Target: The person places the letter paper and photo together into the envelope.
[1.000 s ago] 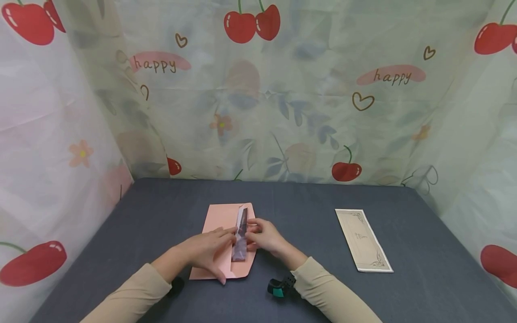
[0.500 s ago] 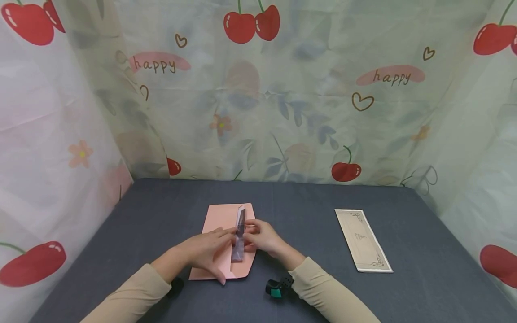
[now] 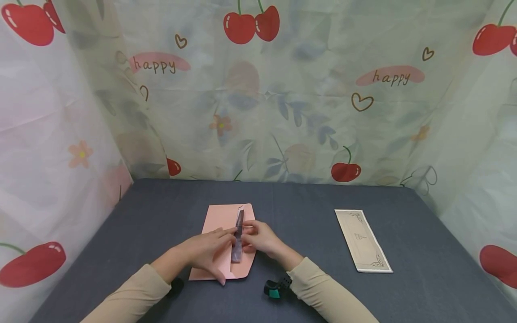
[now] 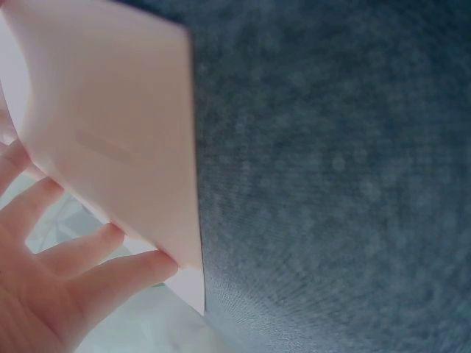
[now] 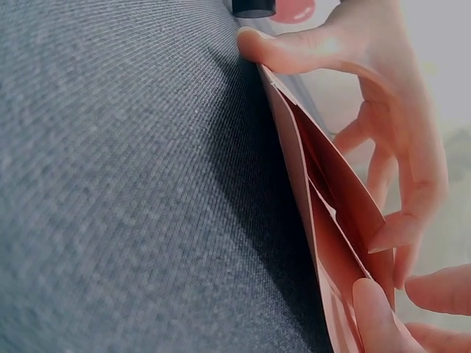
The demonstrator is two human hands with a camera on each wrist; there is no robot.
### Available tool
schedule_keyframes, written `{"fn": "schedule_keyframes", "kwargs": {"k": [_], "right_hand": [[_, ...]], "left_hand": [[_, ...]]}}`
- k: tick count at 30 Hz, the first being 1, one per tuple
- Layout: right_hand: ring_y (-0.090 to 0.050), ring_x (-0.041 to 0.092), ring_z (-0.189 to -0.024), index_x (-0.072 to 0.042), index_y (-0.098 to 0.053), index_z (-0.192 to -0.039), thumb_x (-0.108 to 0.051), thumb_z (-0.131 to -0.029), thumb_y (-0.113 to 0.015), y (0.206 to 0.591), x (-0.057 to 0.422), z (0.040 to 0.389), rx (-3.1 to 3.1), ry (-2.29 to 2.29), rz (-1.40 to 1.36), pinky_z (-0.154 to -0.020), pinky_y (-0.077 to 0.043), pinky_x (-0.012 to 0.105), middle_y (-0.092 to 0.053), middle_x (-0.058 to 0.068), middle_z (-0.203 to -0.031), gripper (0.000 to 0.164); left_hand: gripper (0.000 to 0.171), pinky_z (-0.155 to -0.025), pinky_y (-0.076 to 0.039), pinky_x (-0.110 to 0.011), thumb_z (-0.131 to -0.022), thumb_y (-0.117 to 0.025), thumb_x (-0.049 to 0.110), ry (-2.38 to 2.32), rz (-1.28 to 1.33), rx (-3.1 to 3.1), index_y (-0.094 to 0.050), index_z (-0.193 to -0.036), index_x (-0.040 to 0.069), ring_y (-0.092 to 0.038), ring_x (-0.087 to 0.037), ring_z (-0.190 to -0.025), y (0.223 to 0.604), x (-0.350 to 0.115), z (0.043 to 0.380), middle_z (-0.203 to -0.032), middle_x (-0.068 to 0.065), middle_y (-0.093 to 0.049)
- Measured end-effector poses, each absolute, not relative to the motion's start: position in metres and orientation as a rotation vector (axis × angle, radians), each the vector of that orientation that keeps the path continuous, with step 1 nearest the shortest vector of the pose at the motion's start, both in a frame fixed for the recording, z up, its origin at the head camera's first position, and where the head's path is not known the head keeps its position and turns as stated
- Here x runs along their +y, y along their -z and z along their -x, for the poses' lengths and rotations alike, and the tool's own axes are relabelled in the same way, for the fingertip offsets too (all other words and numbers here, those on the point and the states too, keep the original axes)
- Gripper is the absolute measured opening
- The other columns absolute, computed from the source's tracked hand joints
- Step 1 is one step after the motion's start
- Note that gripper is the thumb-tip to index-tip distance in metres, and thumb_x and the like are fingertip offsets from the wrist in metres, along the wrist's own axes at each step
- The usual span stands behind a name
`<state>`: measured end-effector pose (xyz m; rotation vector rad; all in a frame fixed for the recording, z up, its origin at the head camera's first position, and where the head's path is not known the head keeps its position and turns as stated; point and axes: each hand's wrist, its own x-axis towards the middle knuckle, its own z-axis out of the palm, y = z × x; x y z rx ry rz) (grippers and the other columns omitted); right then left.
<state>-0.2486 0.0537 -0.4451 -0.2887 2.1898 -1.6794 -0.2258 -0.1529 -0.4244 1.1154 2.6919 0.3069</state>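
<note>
A pink envelope (image 3: 218,217) lies on the dark tabletop, its flap side to the right. My left hand (image 3: 203,248) holds the envelope by its mouth, thumb at the near edge. In the right wrist view the envelope (image 5: 294,158) gapes, and the left index finger (image 5: 397,228) hooks over its upper layer. A purple-grey printed sheet (image 3: 236,254) shows as a narrow strip at the mouth; the rest is hidden inside. My right hand (image 3: 261,237) pinches this sheet's right edge. Left fingers (image 4: 81,254) touch the envelope's panel in the left wrist view.
Toward the right of the table (image 3: 303,211) lies a long cream card (image 3: 363,242) with ornamental corners and white edges. A black and teal wrist device (image 3: 275,288) sits by the right cuff. Cherry-print curtains (image 3: 258,112) enclose the back and sides.
My right hand has shifted slightly left, sliding the purple-grey sheet deeper into the envelope, so its visible strip is narrower. The left hand and envelope stay almost still.
</note>
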Motion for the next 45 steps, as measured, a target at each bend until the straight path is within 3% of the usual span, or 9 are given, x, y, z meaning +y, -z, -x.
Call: {"fn": "schedule_keyframes", "kwargs": {"k": [36,45], "right_hand": [[-0.066,0.014,-0.077,0.002,-0.042,-0.135,-0.003,-0.090,-0.056,0.4486,0.0465,0.2504,2.151,1.667,0.318,-0.067,-0.057,0.032,-0.062,0.022,-0.112,0.047],[-0.067,0.020,-0.084,0.003,-0.040,-0.137,-0.004,-0.091,-0.055,0.4451,0.0447,0.2477,2.165,1.660,0.332,-0.068,-0.057,0.035,-0.060,0.023,-0.115,0.048]], "left_hand": [[0.087,-0.097,-0.044,-0.045,-0.057,-0.074,0.069,-0.318,-1.143,2.697,-0.045,-0.124,0.022,-0.040,-0.028,-0.132,0.4252,-0.1535,0.2259,-0.153,-0.005,-0.030],[0.086,-0.097,-0.044,-0.043,-0.058,-0.074,0.068,-0.322,-1.155,2.693,-0.045,-0.124,0.021,-0.041,-0.025,-0.131,0.4245,-0.1532,0.2257,-0.152,-0.005,-0.031]]}}
